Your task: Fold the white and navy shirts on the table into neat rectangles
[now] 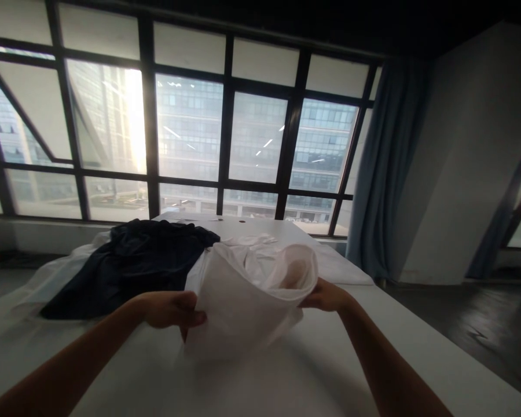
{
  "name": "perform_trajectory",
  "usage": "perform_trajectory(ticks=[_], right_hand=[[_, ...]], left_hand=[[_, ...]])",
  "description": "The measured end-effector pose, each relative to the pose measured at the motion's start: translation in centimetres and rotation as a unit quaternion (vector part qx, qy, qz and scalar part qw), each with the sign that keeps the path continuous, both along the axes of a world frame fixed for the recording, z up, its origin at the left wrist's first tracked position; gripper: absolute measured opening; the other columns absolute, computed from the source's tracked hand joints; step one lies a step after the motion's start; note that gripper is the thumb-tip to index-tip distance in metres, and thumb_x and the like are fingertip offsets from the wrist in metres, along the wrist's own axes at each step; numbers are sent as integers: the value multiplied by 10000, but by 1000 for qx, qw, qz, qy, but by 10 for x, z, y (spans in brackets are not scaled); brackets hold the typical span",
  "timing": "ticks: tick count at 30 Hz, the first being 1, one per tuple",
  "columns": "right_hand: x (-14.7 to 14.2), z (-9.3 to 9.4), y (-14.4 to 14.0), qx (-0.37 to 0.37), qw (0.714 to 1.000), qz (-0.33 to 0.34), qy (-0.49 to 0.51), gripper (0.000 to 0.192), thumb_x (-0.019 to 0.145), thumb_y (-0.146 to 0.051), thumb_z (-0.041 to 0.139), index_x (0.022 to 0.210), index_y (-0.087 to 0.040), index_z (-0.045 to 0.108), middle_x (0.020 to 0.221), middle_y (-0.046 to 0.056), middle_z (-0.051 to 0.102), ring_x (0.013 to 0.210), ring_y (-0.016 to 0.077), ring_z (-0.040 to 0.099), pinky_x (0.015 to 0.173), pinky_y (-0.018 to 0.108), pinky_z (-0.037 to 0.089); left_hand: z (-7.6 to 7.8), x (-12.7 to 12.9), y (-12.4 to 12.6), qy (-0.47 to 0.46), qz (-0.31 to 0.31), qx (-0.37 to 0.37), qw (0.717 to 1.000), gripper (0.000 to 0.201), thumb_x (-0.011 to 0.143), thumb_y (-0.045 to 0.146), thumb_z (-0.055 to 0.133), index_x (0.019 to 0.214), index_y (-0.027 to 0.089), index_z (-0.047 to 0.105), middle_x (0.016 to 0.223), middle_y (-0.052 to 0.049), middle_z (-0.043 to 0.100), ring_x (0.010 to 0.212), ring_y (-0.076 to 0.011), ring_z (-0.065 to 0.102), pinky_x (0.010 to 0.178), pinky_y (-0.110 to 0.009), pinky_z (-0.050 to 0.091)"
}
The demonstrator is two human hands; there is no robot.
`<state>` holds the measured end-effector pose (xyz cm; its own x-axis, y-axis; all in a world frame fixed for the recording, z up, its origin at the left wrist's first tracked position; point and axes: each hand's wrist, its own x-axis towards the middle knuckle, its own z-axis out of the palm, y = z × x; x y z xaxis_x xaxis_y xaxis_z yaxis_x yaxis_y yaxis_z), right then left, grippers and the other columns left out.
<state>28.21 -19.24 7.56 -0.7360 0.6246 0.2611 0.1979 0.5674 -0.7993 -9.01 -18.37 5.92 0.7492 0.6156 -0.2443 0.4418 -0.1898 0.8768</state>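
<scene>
Left hand [171, 308] pinches white cloth [247, 301] edge; right hand [325, 296] grips opposite edge, fingers inside. Dark garment [130, 260] beside, on table [312, 370].

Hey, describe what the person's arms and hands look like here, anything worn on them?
Both forearms are bare as far as the picture shows: no sleeves, gloves or watch visible. The left hand and right hand show no rings or markings that can be made out, though the room is dim and backlit, so small details may be lost. Each arm enters from the bottom edge of the head view.
</scene>
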Motion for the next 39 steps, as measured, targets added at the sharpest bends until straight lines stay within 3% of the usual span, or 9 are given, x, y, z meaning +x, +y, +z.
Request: perform_trajectory(ticks=[3, 6, 10, 13, 17, 20, 24, 32, 39], right_hand=[[-9, 12, -3, -34, 998, 1, 55, 456, 781, -552, 726, 1005, -155, 712, 931, 72, 706, 894, 221, 668, 827, 379, 561], [-21, 4, 27, -61, 986, -118, 96, 518, 775, -606, 700, 1027, -153, 687, 949, 78, 701, 888, 232, 669, 778, 368, 570], [-31, -38, 83, -102, 932, -344, 61, 489, 822, -479, 709, 1167, -145, 614, 891, 80, 699, 691, 180, 659, 587, 283, 557], [-28, -74, 106, -100, 903, -417, -13, 484, 815, -447, 720, 1146, -110, 617, 793, 79, 686, 636, 168, 641, 583, 278, 544], [-23, -94, 107, -94, 917, -385, -38, 506, 770, -412, 755, 1153, -112, 616, 888, 97, 687, 677, 158, 633, 619, 269, 531], [-23, -87, 103, -90, 928, -361, -29, 497, 680, -222, 781, 1140, -129, 618, 932, 84, 675, 709, 158, 626, 622, 257, 517], [-23, -78, 104, 21, 925, -379, 26, 388, 649, -137, 699, 1033, -134, 647, 928, 60, 665, 715, 146, 613, 666, 259, 507], [-25, -113, 115, 84, 883, -456, -74, 140, 766, -153, 623, 891, -137, 682, 882, 72, 713, 747, 171, 646, 761, 281, 507], [-21, -115, 112, 93, 896, -427, -77, 275, 803, -225, 625, 1057, -146, 695, 1020, 81, 715, 813, 189, 664, 815, 302, 519]], left_hand=[[15, -1, -3, -55, 52, 2, 997, 553, 704, 638, 701, 968, 153, 714, 898, -73, 739, 784, -243, 677, 678, -320, 557], [12, -1, 19, -139, 139, 4, 981, 628, 674, 628, 724, 1071, 146, 662, 922, -88, 716, 736, -229, 665, 605, -314, 540], [-23, -1, 62, -122, 284, 16, 951, 640, 710, 592, 691, 1137, 127, 590, 794, -45, 659, 634, -172, 611, 528, -270, 489], [-57, -3, 84, -23, 388, 43, 920, 741, 730, 524, 678, 1297, 90, 479, 653, 13, 577, 563, -160, 558, 468, -248, 430], [-80, -4, 97, -29, 368, 144, 918, 779, 653, 486, 723, 1301, 115, 499, 760, 0, 586, 631, -171, 588, 574, -288, 478], [-75, 1, 96, -82, 333, 276, 898, 716, 642, 505, 705, 1229, 117, 571, 890, -31, 588, 697, -160, 593, 690, -309, 492], [-67, 12, 98, -135, 334, 350, 865, 627, 757, 519, 591, 1257, 142, 561, 925, -34, 587, 752, -153, 591, 718, -284, 480], [-93, 12, 118, -2, 300, 342, 890, 606, 699, 495, 609, 1158, 102, 645, 776, -41, 642, 675, -192, 608, 705, -308, 473], [-68, 12, 91, 60, 352, 275, 893, 525, 783, 596, 525, 1015, 139, 642, 632, -22, 615, 625, -207, 622, 630, -295, 459]])
